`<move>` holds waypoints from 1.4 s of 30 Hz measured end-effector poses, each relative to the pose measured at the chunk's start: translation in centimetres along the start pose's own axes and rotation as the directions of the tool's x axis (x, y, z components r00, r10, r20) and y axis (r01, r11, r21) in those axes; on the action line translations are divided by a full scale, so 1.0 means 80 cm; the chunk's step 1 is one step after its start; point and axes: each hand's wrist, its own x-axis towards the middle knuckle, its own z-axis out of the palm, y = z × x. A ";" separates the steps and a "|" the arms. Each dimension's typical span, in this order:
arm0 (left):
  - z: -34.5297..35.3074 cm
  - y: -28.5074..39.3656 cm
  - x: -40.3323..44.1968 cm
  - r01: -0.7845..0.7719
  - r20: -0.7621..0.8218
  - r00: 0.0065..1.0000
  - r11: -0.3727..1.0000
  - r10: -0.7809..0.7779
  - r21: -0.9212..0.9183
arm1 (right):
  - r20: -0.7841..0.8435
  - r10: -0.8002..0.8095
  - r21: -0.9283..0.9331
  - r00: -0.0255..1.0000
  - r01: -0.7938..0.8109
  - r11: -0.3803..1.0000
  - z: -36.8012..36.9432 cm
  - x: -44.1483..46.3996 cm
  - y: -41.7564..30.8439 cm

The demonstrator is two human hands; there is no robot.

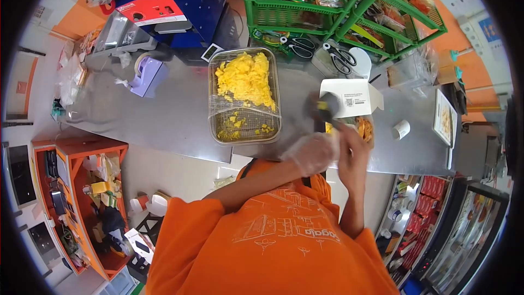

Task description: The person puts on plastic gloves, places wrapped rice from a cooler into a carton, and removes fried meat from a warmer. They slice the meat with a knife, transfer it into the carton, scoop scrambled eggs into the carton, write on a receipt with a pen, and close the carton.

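My right hand (pixel 353 146) is closed around the handle of a black serving spoon (pixel 326 108). Its head is smeared by motion, with a bit of yellow on it. Beneath is an open white food box (pixel 371 104) with its printed lid raised. Orange-brown food (pixel 364 129) lies in the box's right part, and some yellow food (pixel 328 128) shows at the left. My left hand (pixel 312 154), in a clear plastic glove, is at the box's near left side; its fingers are blurred. To the left stands a clear tray (pixel 212 125) of crumbled yellow scrambled egg (pixel 245 79), partly covered with film.
A purple tape dispenser (pixel 148 76) stands left of the tray. Behind are a blue machine (pixel 188 5), black-handled scissors (pixel 301 47) and green racks (pixel 297 15). A white cup (pixel 401 129) lies at right on the steel counter (pixel 180 125).
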 end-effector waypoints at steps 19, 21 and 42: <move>-0.109 -0.055 -0.171 -0.178 -0.122 0.138 0.097 -0.983 -0.979 | 0.119 -0.385 0.436 0.915 0.300 0.848 0.114 0.001 -0.051; -0.070 -0.113 -0.165 -0.214 0.020 0.352 -0.102 -0.936 -0.971 | 0.279 -0.421 0.428 0.863 0.281 0.859 0.099 -0.013 -0.064; -0.219 0.035 -0.108 0.206 -0.023 0.906 0.488 -0.422 -0.848 | -0.459 0.107 -0.071 0.882 -0.157 0.985 -0.096 0.073 0.191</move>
